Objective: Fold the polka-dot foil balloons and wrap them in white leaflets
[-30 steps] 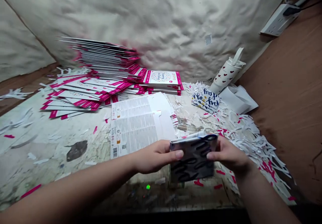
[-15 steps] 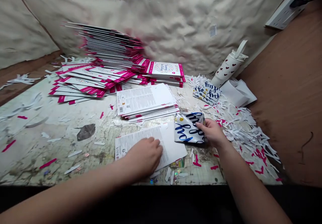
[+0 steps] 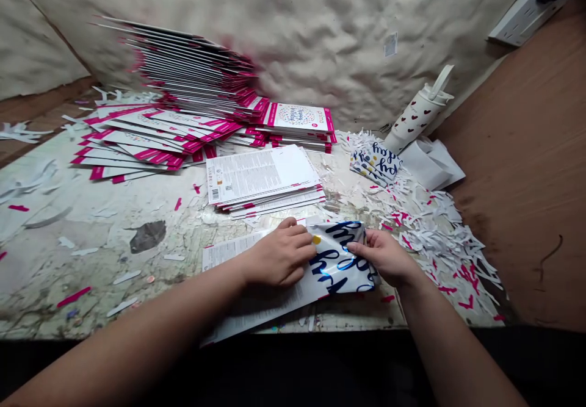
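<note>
A folded silver foil balloon [image 3: 341,266] with blue lettering and a gold dot lies at the right end of a white printed card packet [image 3: 293,300]. My right hand [image 3: 389,257] is closed on the balloon's right edge, thumb on top and fingers underneath. Over the packet rests my left hand [image 3: 284,251], its fingers curled onto it and their tips touching the balloon's left edge. Whether the balloon lies on the packet or partly inside it, I cannot tell. Just behind is a pile of similar packets [image 3: 265,175], printed side up.
Behind, pink-edged packets stand in a tall leaning stack [image 3: 192,77], with more packets [image 3: 132,144] spread at left. More folded foil [image 3: 375,163] lies by a white tumbler with hearts [image 3: 419,114]. Paper scraps [image 3: 434,242] cover the right side. A socket strip [image 3: 522,16] hangs on the wall.
The balloon has come down and nearer, overlapping the packet's right end. My left hand has moved up and right to meet it. The packet's near left corner has swung toward me.
</note>
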Available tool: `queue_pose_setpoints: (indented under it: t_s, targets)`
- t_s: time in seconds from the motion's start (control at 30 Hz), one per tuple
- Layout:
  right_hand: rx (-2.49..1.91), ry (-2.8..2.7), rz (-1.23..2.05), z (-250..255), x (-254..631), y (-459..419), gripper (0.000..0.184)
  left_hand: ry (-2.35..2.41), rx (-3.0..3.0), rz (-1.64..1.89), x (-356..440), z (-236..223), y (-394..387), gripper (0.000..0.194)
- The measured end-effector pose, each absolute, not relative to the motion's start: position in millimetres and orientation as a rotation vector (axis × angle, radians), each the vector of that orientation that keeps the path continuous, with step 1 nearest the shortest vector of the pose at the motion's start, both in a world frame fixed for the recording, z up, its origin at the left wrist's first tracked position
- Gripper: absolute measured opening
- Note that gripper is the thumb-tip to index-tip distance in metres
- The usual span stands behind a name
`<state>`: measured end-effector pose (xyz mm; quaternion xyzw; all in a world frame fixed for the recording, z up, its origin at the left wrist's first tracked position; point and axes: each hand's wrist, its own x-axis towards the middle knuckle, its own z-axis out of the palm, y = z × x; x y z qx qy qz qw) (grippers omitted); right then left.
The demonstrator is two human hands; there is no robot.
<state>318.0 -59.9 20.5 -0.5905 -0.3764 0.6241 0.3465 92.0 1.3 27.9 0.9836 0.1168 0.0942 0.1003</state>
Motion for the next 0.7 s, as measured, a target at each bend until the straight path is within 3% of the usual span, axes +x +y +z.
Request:
queue_pose_setpoints:
  t_s: [0.13, 0.27, 0.37, 0.53, 0.63, 0.7]
  targets:
    - [-1.468, -1.032, 1.662, 30, 307, -48, 0.034, 0.358, 2.938, 0.266, 89, 28, 1, 0.012]
    - [-1.536, -1.066, 1.37, 45, 307, -41, 0.038, 0.46, 2.925, 0.259, 86, 26, 2, 0.011]
    - [-1.61, -1.149, 1.193, 51, 297, -36, 0.028, 0.472, 2.923, 0.277, 88, 30, 2, 0.012]
    - [-1.571, -1.383, 1.393, 47, 269, -23, 0.008, 0.468, 2.927, 0.354, 95, 40, 2, 0.016]
    - [-1.453, -1.727, 1.641, 57, 276, -22, 0.011, 0.503, 2.927, 0.356, 92, 46, 2, 0.016]
    - [-1.442, -1.76, 1.407, 68, 287, -27, 0.016, 0.62, 2.943, 0.438, 88, 52, 2, 0.017]
